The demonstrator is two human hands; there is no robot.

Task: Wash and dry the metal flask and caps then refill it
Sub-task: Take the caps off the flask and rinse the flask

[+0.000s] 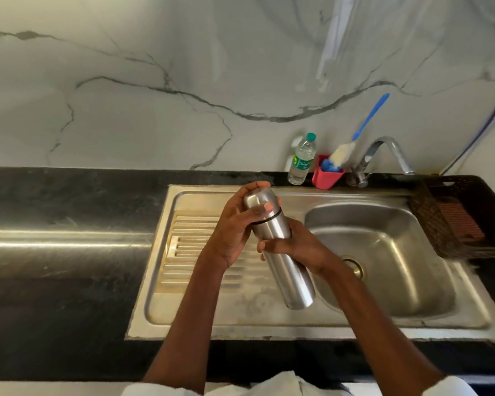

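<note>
**Flask held over sink, cap about to come off**

Flask (280, 247) is in the air, tilted, cap end up and away, base toward the person, above the seam between drainboard (195, 252) and basin (389, 252). Cap (259, 202) is on; dark seal ring shows below it.

Left hand (235, 227): grip wrapped around the cap, thumb across the front near the ring. Right hand (295, 247): grip closed on the flask body at mid-length, fingers curled behind it. Both grips hold the flask; neither is open.

Step in hand, as a judgement: unscrewing the cap, first move before washing. No water visible from the tap (389, 151); can't tell if the flask is wet.

Doing it well:
- Right hand locks the body, left hand turns only the cap. Twisting both wastes effort.
- Smooth steel is probably slippery; keep the left palm fully over the cap dome, not just fingertips.
- Keep the flask over the sink, so leftover liquid lands in the basin, not on the table (69, 224).
- Tilt the mouth up while loosening, pour after.
- Task says caps; an inner one may sit below, not visible here. Park removed parts on the drainboard, so they don't roll away.

Brush (346, 154) stands in the red cup (326, 175) beside the tap, plastic bottle (302, 160) just left of it, basket (463, 218) right of the sink. All within likely reach for later steps.
</note>
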